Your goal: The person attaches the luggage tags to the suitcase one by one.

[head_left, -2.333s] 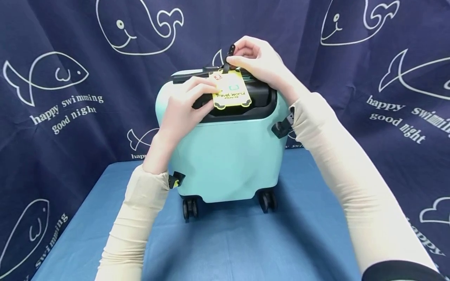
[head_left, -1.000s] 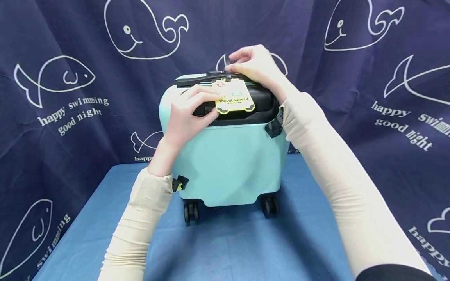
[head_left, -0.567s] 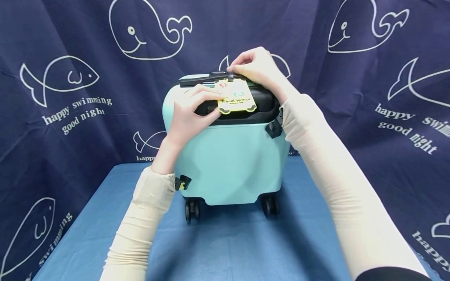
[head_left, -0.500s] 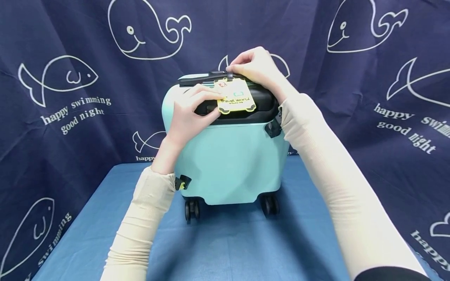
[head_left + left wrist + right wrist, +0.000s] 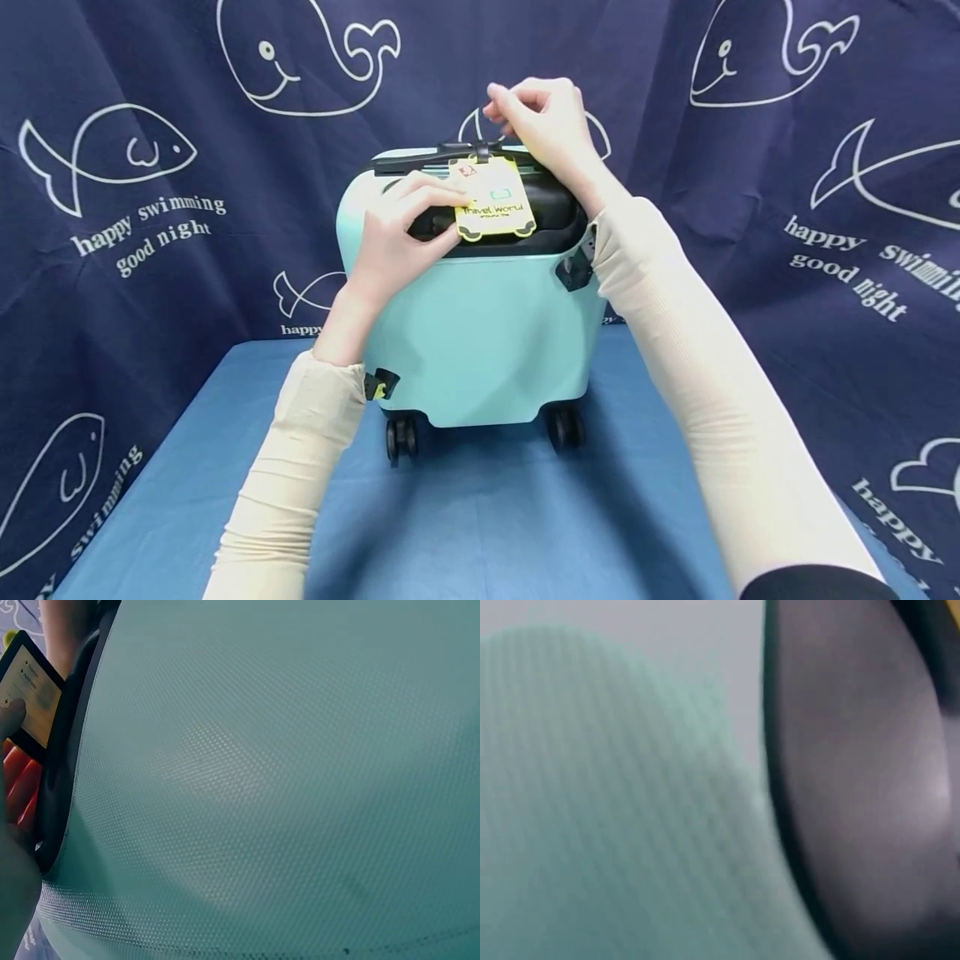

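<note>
A mint-green suitcase with a black top panel stands upright on its black wheels. My left hand pinches the left edge of a yellow-rimmed luggage tag lettered "Travel World". In the left wrist view, the thumb presses the printed back of the luggage tag. A short black strap joins the tag to the black carry handle on top. Just above the strap is my right hand, fingers loosely bent, with nothing visible in them.
The suitcase rests on a table with a blue cloth. Behind and to both sides hangs a navy curtain with white whale and fish drawings. A small black wrist camera sits at the right cuff, close to the suitcase's side.
My right hand gripped the black strap and brought it down to the handle, then let go and rose above it. My left hand kept its pinch on the luggage tag.
</note>
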The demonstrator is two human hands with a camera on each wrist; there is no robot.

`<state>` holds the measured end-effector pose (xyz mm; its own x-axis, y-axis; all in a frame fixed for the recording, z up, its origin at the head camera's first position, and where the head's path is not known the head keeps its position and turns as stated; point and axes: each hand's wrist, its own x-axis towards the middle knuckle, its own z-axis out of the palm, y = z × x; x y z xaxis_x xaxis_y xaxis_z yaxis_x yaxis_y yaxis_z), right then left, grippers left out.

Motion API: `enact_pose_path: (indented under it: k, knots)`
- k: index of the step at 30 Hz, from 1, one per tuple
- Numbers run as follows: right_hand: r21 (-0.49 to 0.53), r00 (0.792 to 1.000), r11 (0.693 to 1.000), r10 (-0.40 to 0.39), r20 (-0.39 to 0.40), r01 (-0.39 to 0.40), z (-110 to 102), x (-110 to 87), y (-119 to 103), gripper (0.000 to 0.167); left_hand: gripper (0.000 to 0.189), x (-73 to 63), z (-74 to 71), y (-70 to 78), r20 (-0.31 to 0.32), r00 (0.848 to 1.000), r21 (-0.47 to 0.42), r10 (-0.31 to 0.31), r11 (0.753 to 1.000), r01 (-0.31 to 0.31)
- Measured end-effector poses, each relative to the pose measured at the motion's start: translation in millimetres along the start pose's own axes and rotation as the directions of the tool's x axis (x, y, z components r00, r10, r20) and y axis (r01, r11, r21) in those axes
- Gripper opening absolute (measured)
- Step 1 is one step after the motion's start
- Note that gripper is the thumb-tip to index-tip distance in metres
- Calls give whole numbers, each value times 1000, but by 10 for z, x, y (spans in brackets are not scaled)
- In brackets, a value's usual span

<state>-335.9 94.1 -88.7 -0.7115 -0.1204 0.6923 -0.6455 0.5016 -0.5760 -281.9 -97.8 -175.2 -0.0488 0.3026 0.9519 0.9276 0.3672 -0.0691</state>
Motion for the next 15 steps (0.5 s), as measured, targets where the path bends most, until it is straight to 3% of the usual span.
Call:
enact_pose_path:
  k: [4,10,15]
  knots:
    - [30,997,997,-63,-41,65,-29,-40,-27,26,17,-14,-27,-2,12,1000,6,-21,1000,21]
    - [-80,999,996,-39,32,42,-136,-230,-34,27,17,-63,-75,66,42,997,48,-63,997,61]
    - [-191,984,968,-174,-26,166,-251,-498,-6,24,21,-159,-209,202,-8,991,159,-134,978,133]
